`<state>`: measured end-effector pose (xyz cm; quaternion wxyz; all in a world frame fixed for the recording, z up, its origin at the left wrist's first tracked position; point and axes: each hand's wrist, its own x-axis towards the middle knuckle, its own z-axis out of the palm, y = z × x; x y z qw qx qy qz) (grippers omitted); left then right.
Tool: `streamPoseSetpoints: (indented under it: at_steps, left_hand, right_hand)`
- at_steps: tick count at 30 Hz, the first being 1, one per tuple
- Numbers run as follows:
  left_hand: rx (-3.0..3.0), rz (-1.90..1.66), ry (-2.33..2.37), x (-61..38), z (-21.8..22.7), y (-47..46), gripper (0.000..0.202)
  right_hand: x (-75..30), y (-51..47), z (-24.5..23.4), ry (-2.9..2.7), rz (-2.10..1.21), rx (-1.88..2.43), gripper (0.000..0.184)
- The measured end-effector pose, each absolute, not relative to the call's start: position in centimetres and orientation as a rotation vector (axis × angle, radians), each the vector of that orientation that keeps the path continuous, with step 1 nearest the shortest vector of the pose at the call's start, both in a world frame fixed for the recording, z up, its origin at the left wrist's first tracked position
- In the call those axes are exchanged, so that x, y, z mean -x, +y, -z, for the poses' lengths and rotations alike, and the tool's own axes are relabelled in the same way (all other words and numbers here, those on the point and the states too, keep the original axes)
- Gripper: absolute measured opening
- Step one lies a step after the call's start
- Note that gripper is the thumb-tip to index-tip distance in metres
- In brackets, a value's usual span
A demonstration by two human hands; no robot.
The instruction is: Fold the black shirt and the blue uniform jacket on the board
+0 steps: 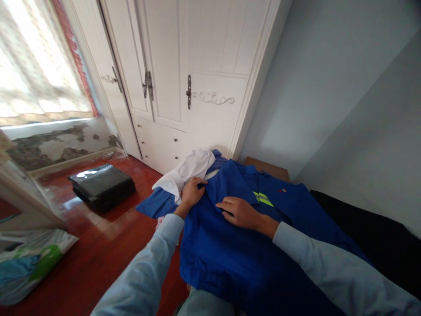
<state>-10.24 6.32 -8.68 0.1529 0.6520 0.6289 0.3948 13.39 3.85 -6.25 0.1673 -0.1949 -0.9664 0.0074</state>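
Note:
A dark blue work jacket (pixel 226 250) with a yellow-green and grey reflective strip (pixel 263 199) lies spread in front of me. My left hand (pixel 192 193) is closed at the jacket's left edge, pinching the cloth between thumb and fingers. To its right, my right hand (pixel 241 213) rests on the jacket with bent fingers, thumb and fingertips closed on a fold of the fabric. Just beyond my left hand lie a white garment (pixel 194 164) and a lighter blue garment (pixel 156 202), partly under the jacket. What supports the clothes is mostly hidden.
White wardrobe doors (pixel 167 66) and drawers stand close ahead. A black case (pixel 101 186) sits on the red floor (pixel 108 254) to the left, and a plastic bag (pixel 33 263) lies nearer. Black cloth (pixel 358 224) is at the right, by the grey wall (pixel 315 87).

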Motion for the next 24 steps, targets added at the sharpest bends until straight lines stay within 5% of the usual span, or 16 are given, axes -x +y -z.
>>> streamPoseSetpoints:
  at_steps: [8, 16, 24]
  left_hand:
    - [-1.592, -1.076, 2.09, 9.1, 7.1, 6.0, 0.031]
    - [-1.585, -1.016, 2.194, 9.2, 7.2, 6.6, 0.022]
    - [-1.662, -0.905, 2.256, 8.7, 7.0, 6.2, 0.032]
  right_hand:
    - [-14.2, 4.2, 4.9, -2.771, -0.343, 0.472, 0.03]
    - [-13.3, 10.6, 4.3, -2.493, -0.166, 0.814, 0.029]
    - [-10.9, 20.6, 5.6, -2.649, -0.207, 1.427, 0.055]
